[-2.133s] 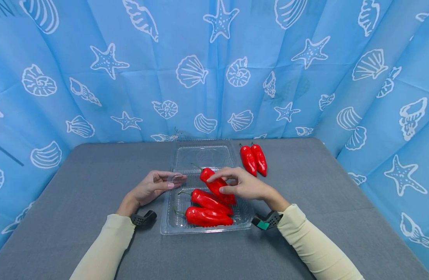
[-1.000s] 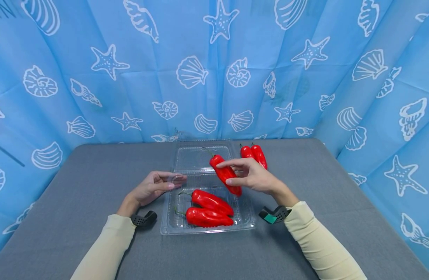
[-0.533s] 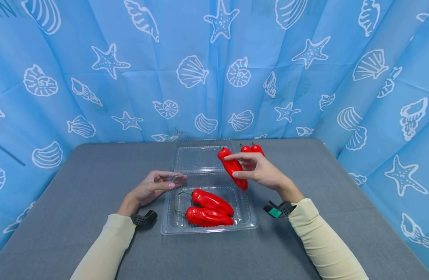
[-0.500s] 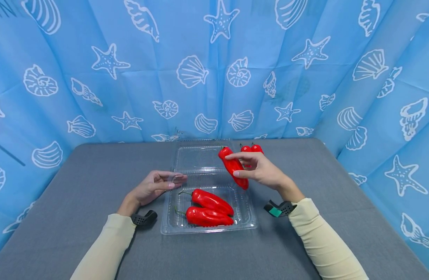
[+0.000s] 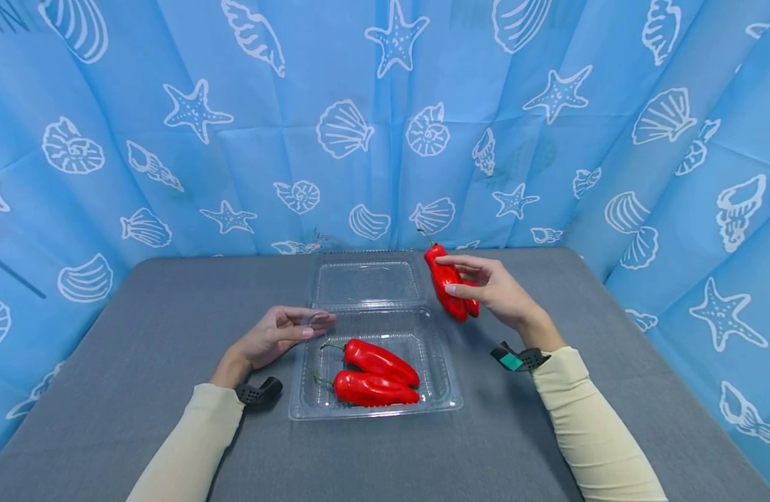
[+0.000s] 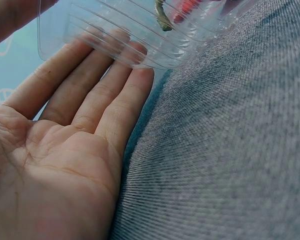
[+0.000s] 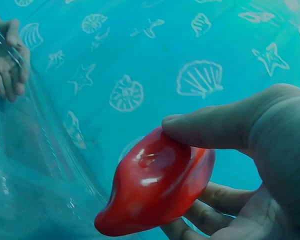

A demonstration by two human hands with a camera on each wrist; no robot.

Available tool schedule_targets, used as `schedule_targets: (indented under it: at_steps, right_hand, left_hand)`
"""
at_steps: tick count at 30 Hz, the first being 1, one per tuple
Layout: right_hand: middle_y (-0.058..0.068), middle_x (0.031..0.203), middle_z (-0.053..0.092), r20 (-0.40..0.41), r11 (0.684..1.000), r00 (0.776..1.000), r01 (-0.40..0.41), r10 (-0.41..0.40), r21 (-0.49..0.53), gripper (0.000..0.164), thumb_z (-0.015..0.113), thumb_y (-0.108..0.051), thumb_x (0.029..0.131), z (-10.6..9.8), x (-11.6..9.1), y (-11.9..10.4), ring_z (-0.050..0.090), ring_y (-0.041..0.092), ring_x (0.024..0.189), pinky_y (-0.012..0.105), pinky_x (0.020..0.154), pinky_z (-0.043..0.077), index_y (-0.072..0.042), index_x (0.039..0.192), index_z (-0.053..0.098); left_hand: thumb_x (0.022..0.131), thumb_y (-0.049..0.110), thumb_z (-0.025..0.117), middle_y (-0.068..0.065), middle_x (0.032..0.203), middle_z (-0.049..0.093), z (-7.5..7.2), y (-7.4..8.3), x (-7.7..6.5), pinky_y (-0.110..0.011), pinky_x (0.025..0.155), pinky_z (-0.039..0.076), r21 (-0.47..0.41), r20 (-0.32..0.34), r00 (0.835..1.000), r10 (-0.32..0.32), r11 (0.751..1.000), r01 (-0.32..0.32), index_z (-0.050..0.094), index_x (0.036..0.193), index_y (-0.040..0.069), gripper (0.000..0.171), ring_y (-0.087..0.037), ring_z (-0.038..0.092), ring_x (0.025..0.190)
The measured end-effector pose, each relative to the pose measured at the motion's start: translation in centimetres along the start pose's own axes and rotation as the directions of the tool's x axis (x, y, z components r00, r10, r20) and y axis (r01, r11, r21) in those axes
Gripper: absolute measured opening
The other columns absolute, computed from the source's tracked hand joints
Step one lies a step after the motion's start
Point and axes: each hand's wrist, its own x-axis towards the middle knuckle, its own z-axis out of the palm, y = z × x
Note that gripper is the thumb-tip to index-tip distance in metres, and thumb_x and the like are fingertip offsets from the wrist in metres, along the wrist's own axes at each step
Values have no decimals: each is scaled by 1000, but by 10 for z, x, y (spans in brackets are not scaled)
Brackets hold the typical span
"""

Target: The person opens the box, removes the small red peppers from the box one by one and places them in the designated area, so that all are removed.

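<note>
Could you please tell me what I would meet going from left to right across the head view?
Left sleeve → left hand → two red peppers lying in the clear container → held red pepper → right hand → right sleeve.

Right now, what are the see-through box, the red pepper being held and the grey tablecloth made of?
The see-through box: probably thin, shiny plastic; light glints off its clear, ridged walls.
The held pepper: smooth and glossy, with bright highlights; real pepper or plastic copy, I can't tell.
The grey tablecloth: likely woven fabric, dull; the left wrist view shows fine thread lines.
</note>
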Motion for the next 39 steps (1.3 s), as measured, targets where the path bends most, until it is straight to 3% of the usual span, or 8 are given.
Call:
schedule_targets:
  at_steps: [8,16,26,39]
  right_hand:
    - [17,147,46,-70,998,996,-49,51,33,56,71,-4,92,-19,0,15,48,36,127,34,88,59,-3,145,53]
    - [18,141,49,-146,996,985,-85,87,20,55,71,-10,95,-33,-4,23,52,28,118,29,86,58,-4,146,52]
    - [16,147,43,-215,983,960,-180,181,22,60,69,-18,97,-47,-8,33,46,24,121,27,86,57,-9,152,46]
    - [21,156,38,-314,958,915,-281,252,-52,58,62,-22,102,-52,-8,60,35,38,138,34,97,49,-15,155,43]
  left_hand:
    - [95,-2,59,-21,139,60,1,1,0,-36,112,43,3,-2,1000,0,1000,0,51,137,-15,45,-26,56,132]
    - [95,-2,59,-22,139,59,1,0,0,-36,112,42,15,-2,1000,3,1000,-3,51,137,-16,45,-27,56,132]
    - [95,-3,58,-22,139,60,1,0,0,-36,113,42,7,-3,1000,5,1000,-5,52,137,-14,44,-27,56,132]
    - [94,0,60,-21,138,61,1,1,0,-34,112,43,18,-21,1000,-16,1000,16,55,136,-12,44,-25,57,131]
